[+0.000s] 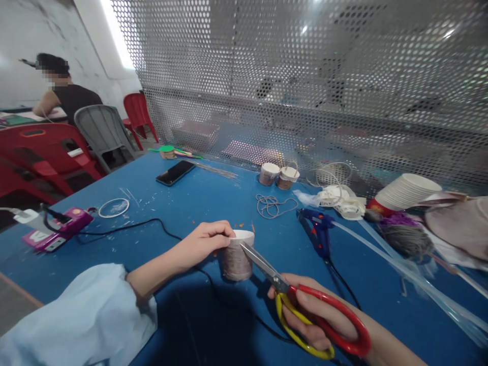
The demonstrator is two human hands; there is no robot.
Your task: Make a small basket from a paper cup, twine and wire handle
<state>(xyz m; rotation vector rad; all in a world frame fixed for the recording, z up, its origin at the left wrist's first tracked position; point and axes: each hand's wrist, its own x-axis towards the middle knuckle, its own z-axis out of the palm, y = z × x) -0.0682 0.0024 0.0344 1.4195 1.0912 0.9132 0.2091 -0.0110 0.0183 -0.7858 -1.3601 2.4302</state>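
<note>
A paper cup [237, 262] wrapped in greyish-brown yarn, its white rim bare, stands in front of me on the blue table. My left hand [213, 238] pinches the cup's rim at its left side. In my right hand [305, 310] is a pair of scissors [272, 274] with one red and one yellow handle loop, my fingers through the loops. The blades look nearly closed, and their tips touch or nearly touch the cup just under the rim. Whether they grip any yarn I cannot tell.
A blue glue gun [318, 229] lies right of the cup, beside clear glue sticks [400, 269]. Two small wrapped cups [269, 174], a cord [272, 206] and a phone [175, 173] lie farther back. Stacked paper cups [407, 190] lie right; a purple power strip [57, 231] lies left, its black cable crossing the table.
</note>
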